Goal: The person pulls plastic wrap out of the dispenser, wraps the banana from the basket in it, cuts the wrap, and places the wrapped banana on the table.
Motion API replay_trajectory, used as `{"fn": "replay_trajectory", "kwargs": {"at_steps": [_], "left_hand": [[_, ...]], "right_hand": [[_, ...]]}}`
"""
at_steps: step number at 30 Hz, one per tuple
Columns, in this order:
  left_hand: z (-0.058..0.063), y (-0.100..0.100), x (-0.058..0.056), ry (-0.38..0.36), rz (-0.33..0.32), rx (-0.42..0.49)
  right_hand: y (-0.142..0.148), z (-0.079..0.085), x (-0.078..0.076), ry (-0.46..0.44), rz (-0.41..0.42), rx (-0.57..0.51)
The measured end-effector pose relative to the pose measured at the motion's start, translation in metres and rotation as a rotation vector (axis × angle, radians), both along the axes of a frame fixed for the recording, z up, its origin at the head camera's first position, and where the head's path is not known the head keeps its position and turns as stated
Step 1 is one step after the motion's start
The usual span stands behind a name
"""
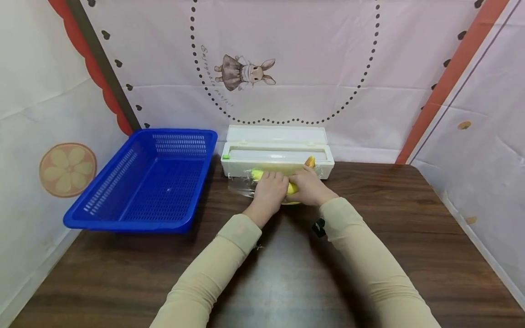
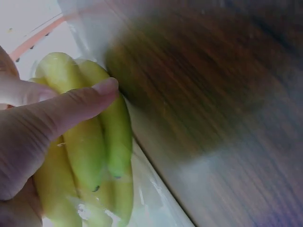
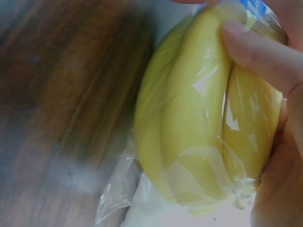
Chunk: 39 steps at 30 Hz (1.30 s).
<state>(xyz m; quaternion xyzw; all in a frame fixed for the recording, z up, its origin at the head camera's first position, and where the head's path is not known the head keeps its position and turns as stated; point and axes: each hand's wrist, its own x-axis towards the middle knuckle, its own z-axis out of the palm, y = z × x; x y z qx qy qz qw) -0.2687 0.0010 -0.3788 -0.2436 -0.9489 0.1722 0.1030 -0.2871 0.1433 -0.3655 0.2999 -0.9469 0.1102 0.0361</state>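
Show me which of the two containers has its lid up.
The white box, just behind the bananas: its lid stands raised along the back. The blue basket shows no lid.

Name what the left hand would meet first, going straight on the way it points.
Beyond the bananas it grips, the left hand would probably meet the white box; any gap is hard to judge.

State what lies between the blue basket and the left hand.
The head view shows bare tabletop, then clear plastic film and part of the bananas.
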Motion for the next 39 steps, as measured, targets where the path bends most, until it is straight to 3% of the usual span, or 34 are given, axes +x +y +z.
{"fn": "replay_trajectory", "kwargs": {"at_steps": [6, 17, 25, 30, 39], "left_hand": [[-0.005, -0.002, -0.005, 0.031, -0.019, 0.024], [0.001, -0.003, -0.015, -0.049, -0.064, 0.074], [0.0, -0.006, -0.021, -0.078, -0.062, 0.108], [0.0, -0.008, -0.022, -0.125, -0.054, 0.133], [-0.001, -0.014, -0.028, -0.129, -0.046, 0.182]], "right_hand": [[-0.001, 0.002, -0.006, -0.088, 0.016, -0.026], [0.003, 0.006, -0.009, -0.141, 0.001, 0.011], [0.002, -0.004, -0.007, -0.014, -0.021, 0.067], [0.003, -0.011, -0.006, 0.057, 0.007, 0.093], [0.001, -0.021, -0.009, 0.209, 0.049, 0.054]]}}
